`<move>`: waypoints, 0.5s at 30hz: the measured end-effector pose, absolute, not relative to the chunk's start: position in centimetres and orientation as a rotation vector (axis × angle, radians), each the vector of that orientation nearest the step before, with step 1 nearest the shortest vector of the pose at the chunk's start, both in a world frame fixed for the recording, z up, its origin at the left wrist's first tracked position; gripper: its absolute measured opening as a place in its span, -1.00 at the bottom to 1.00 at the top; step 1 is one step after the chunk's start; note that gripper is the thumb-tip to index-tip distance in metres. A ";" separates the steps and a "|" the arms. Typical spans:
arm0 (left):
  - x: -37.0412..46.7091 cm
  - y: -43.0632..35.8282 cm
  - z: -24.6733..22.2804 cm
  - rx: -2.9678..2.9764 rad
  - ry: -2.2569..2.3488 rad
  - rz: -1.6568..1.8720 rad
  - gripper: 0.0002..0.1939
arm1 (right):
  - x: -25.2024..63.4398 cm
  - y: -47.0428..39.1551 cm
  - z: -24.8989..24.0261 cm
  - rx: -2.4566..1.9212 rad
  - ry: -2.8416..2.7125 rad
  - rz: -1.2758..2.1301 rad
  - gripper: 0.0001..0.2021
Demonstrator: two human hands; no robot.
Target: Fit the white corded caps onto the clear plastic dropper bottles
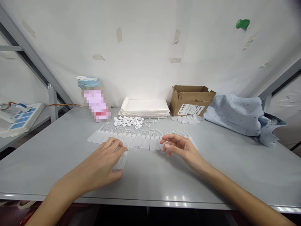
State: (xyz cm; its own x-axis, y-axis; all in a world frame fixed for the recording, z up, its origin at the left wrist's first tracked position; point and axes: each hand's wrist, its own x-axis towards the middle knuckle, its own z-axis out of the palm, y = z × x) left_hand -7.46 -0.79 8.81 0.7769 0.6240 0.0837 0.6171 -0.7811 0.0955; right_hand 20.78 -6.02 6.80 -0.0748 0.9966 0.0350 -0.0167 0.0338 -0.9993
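My left hand (105, 163) arches over a pair of small translucent plastic tubes (121, 160) with a white cord at the top. Its thumb is at their lower end and its fingertips are at their upper end. Behind both hands runs a row of similar corded tubes (142, 142), laid side by side. Over the right part of that row is my right hand (180, 147), its fingers bent and apart, with nothing visible in it. Part of the row is hidden behind each hand.
Behind the row lie a pile of white caps (129, 121), loose cords (151, 121) and several translucent pieces (188, 119). A stack of white sheets (145, 108), a cardboard box (191, 100) and a light blue cloth (235, 114) stand along the wall. At left is a blue-lidded container (88, 82).
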 end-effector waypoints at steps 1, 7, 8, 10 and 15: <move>-7.5 -0.8 8.8 2.899 1.013 0.169 -0.63 | 20.8 -6.0 6.8 -1.134 -1.267 1.246 -0.78; -7.8 -0.5 8.6 2.884 0.991 0.197 -0.60 | 20.8 -6.0 6.7 -1.137 -1.256 1.243 -0.79; -7.8 -0.4 8.6 2.882 0.983 0.206 -0.61 | 20.8 -6.0 6.8 -1.139 -1.253 1.237 -0.79; -7.8 -0.4 8.5 2.878 0.973 0.211 -0.61 | 20.8 -6.0 6.8 -1.148 -1.250 1.229 -0.78; -7.9 -0.2 8.4 2.879 0.966 0.196 -0.60 | 20.9 -6.0 6.8 -1.155 -1.258 1.226 -0.78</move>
State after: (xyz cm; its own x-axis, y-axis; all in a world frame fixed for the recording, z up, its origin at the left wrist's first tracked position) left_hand -7.95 -0.19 8.36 0.7908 0.6054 0.0902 0.5927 -0.7942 0.1339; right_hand 20.87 -6.01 6.83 -0.0521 0.9981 0.0330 -0.0069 0.0327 -0.9994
